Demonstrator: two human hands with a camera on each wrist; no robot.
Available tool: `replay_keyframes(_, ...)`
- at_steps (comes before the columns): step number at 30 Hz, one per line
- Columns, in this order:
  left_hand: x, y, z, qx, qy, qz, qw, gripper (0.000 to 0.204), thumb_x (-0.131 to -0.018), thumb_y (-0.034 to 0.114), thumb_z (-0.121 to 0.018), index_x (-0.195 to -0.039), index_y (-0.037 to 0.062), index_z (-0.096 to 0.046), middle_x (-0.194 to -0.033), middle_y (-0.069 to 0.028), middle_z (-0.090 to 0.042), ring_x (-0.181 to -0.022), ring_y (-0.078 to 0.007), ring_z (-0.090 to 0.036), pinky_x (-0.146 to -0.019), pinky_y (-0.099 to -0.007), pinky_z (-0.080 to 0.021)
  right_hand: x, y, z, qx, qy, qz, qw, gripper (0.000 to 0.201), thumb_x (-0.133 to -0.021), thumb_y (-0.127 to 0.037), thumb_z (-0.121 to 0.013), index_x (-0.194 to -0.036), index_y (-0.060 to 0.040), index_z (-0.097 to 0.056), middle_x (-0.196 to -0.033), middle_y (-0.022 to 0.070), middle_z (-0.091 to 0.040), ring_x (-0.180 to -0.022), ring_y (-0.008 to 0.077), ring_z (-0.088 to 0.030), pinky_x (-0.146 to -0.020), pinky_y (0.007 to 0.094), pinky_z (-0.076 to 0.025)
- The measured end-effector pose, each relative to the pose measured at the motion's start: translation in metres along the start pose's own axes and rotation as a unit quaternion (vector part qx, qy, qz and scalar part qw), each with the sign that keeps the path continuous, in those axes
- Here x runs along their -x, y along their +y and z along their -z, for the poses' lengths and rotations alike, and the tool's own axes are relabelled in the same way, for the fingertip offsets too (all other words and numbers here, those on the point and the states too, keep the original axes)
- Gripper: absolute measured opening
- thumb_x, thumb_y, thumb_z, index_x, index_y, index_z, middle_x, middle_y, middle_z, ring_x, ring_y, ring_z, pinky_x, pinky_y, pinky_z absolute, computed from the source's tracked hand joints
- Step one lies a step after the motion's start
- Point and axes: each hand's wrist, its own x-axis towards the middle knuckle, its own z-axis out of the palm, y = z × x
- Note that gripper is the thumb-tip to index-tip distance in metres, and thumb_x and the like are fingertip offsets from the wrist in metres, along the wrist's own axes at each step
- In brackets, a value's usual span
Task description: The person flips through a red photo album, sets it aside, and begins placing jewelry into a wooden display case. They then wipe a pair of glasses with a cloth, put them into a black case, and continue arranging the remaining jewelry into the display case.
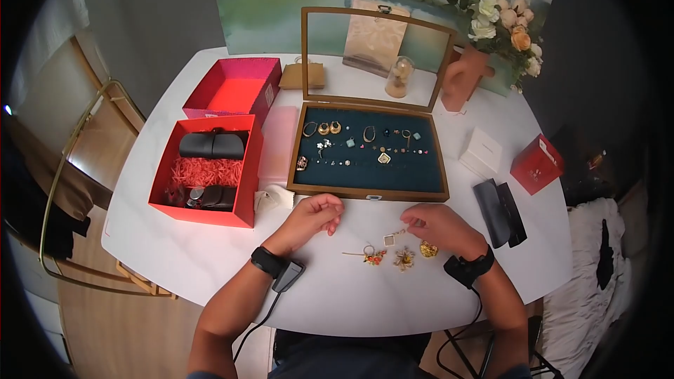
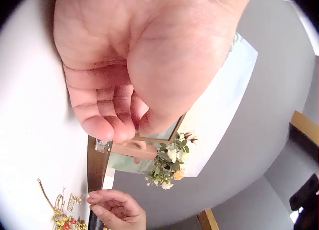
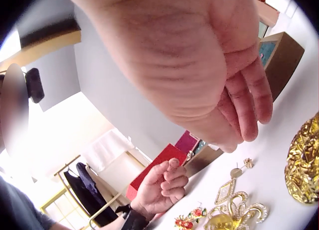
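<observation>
Above the table in front of the jewelry case (image 1: 365, 193), my left hand (image 1: 314, 220) has its fingers loosely bent, with nothing visible between them. My right hand (image 1: 444, 227) hovers on the other side, fingers relaxed and pointing down, empty in the right wrist view. Just below its fingertips lies a dangling earring with a diamond-shaped pendant (image 3: 226, 191). Nearby are a gold flower-shaped brooch (image 1: 404, 259), a crinkled gold ornament (image 3: 304, 163) and a piece with red flowers (image 1: 375, 257). The case's glazed lid stands raised; rings, earrings and studs sit on its dark green lining.
A red box (image 1: 254, 189) with shredded paper, a dark case and a watch stands left, with a pink box (image 1: 270, 88) behind. Right are a white box (image 1: 480, 153), a small red box (image 1: 537, 163) and a dark glasses case (image 1: 495, 214). A flower vase (image 1: 465, 81) stands behind.
</observation>
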Motion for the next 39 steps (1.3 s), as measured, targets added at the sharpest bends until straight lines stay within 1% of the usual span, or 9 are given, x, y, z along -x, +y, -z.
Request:
replay_keyframes(5, 0.000, 0.025, -0.017, -0.148, -0.006, -0.041, 0.988, 0.010, -0.099, 0.009, -0.058, -0.105, 0.0025, -0.063, -0.087, -0.0004, -0.063, -0.076, -0.0078, -0.059, -0.069, -0.0238, -0.050, 0.016, 0.007, 0.000, -0.095, 0.047, -0.012, 0.994, 0.020, -0.089, -0.009, -0.068, -0.107, -0.0004, -0.067, -0.095, 0.0109, -0.069, -0.084, 0.0219, -0.067, -0.077, 0.0315, -0.054)
replay_keyframes(7, -0.008, 0.042, -0.019, -0.360, 0.037, -0.112, 0.925, 0.011, -0.097, 0.007, -0.059, -0.105, 0.0008, -0.064, -0.090, 0.0012, -0.064, -0.080, -0.0051, -0.058, -0.071, -0.0215, -0.049, 0.016, 0.006, -0.005, -0.038, 0.030, 0.009, 0.999, 0.018, -0.090, -0.011, -0.067, -0.106, -0.0020, -0.068, -0.094, 0.0102, -0.067, -0.085, 0.0237, -0.066, -0.076, 0.0327, -0.053)
replay_keyframes(10, -0.020, 0.058, -0.024, -0.375, 0.053, -0.111, 0.919, 0.011, -0.097, 0.007, -0.060, -0.104, -0.0004, -0.064, -0.091, 0.0018, -0.064, -0.082, -0.0040, -0.058, -0.072, -0.0205, -0.048, 0.009, 0.014, -0.018, 0.010, 0.048, 0.089, 0.995, 0.016, -0.090, -0.012, -0.067, -0.103, -0.0040, -0.070, -0.094, 0.0095, -0.066, -0.086, 0.0267, -0.064, -0.077, 0.0352, -0.053)
replay_keyframes(17, -0.029, 0.083, -0.026, -0.431, 0.081, -0.127, 0.889, 0.011, -0.097, 0.009, -0.061, -0.102, 0.0000, -0.064, -0.090, 0.0023, -0.063, -0.083, -0.0040, -0.058, -0.071, -0.0214, -0.049, 0.004, 0.019, -0.031, 0.044, 0.041, 0.103, 0.993, 0.010, -0.089, -0.014, -0.065, -0.091, -0.0057, -0.070, -0.089, 0.0081, -0.063, -0.088, 0.0275, -0.063, -0.079, 0.0389, -0.052)
replay_keyframes(19, -0.038, 0.088, -0.015, -0.452, 0.102, -0.133, 0.876, 0.011, -0.095, 0.008, -0.063, -0.101, -0.0015, -0.065, -0.091, -0.0014, -0.065, -0.083, -0.0082, -0.062, -0.071, -0.0250, -0.051, 0.004, 0.017, -0.028, 0.070, 0.026, 0.079, 0.994, 0.011, -0.090, -0.015, -0.063, -0.090, -0.0053, -0.070, -0.088, 0.0083, -0.063, -0.088, 0.0278, -0.063, -0.080, 0.0391, -0.052)
replay_keyframes(22, -0.053, 0.095, -0.004, -0.605, 0.128, -0.177, 0.766, 0.019, -0.087, 0.005, -0.066, -0.104, -0.0036, -0.065, -0.098, -0.0160, -0.069, -0.087, -0.0266, -0.069, -0.078, -0.0352, -0.054, 0.006, 0.017, -0.025, 0.069, 0.024, 0.069, 0.995, 0.013, -0.092, -0.015, -0.061, -0.091, -0.0053, -0.070, -0.090, 0.0086, -0.063, -0.089, 0.0281, -0.063, -0.081, 0.0388, -0.052)
replay_keyframes(31, -0.105, 0.070, 0.007, -0.734, 0.006, -0.167, 0.658, 0.022, -0.087, 0.013, -0.068, -0.105, 0.0011, -0.069, -0.104, -0.0174, -0.070, -0.097, -0.0361, -0.066, -0.089, -0.0427, -0.051, 0.009, 0.025, -0.026, 0.030, 0.077, 0.043, 0.996, 0.016, -0.094, -0.011, -0.059, -0.107, -0.0052, -0.066, -0.098, 0.0116, -0.064, -0.092, 0.0303, -0.064, -0.082, 0.0391, -0.052)
replay_keyframes(34, -0.114, 0.071, 0.012, -0.726, -0.024, -0.113, 0.678, 0.018, -0.088, 0.012, -0.066, -0.101, 0.0003, -0.070, -0.101, -0.0169, -0.071, -0.097, -0.0353, -0.067, -0.088, -0.0423, -0.051, 0.018, 0.026, -0.016, -0.015, 0.108, 0.041, 0.993, 0.018, -0.093, -0.010, -0.062, -0.110, -0.0033, -0.065, -0.100, 0.0115, -0.062, -0.087, 0.0272, -0.063, -0.078, 0.0346, -0.051)
replay_keyframes(39, -0.113, 0.072, 0.012, -0.699, 0.009, -0.148, 0.700, 0.015, -0.089, 0.011, -0.064, -0.098, 0.0002, -0.070, -0.096, -0.0174, -0.070, -0.093, -0.0358, -0.067, -0.085, -0.0422, -0.052, 0.030, 0.022, -0.006, -0.134, 0.105, 0.003, 0.985, 0.019, -0.093, -0.010, -0.064, -0.110, -0.0022, -0.065, -0.097, 0.0091, -0.061, -0.080, 0.0195, -0.061, -0.073, 0.0305, -0.050)
